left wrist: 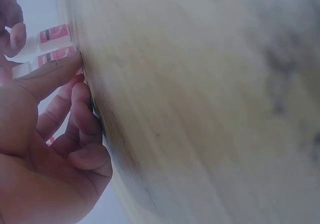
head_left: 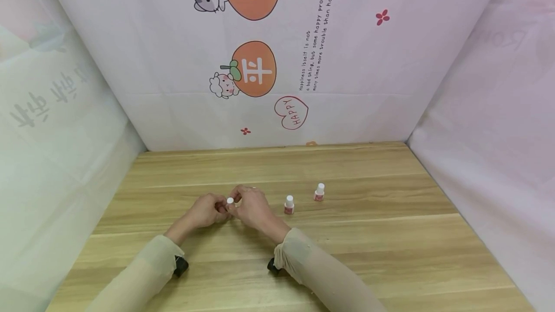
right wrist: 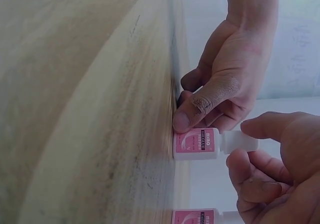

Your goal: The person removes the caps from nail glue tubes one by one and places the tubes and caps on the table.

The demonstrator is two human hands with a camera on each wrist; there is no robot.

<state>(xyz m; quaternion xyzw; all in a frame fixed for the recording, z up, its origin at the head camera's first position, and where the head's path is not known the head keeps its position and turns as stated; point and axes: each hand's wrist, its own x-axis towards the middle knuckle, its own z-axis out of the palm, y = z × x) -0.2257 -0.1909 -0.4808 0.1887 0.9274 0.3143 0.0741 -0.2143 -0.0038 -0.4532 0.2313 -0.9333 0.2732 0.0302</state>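
Observation:
A small white nail glue bottle [right wrist: 196, 144] with a pink label stands upright on the wooden table between both hands. My left hand [head_left: 208, 210] holds it low down, the thumb lying against its base. At the top, my right hand [head_left: 253, 206] pinches the white cap [right wrist: 241, 142] between thumb and finger. The left wrist view shows the bottle's label [left wrist: 54, 55] partly covered by a left finger. A second bottle [right wrist: 194, 217] of the same kind stands beside it, mostly hidden behind the right hand in the head view.
Two more matching bottles stand to the right of the right hand, a nearer one [head_left: 289, 204] and a farther one [head_left: 319, 192]. The wood-grain table [head_left: 368, 254] is bordered by a printed white cloth [head_left: 347, 85] behind and white cloths at both sides.

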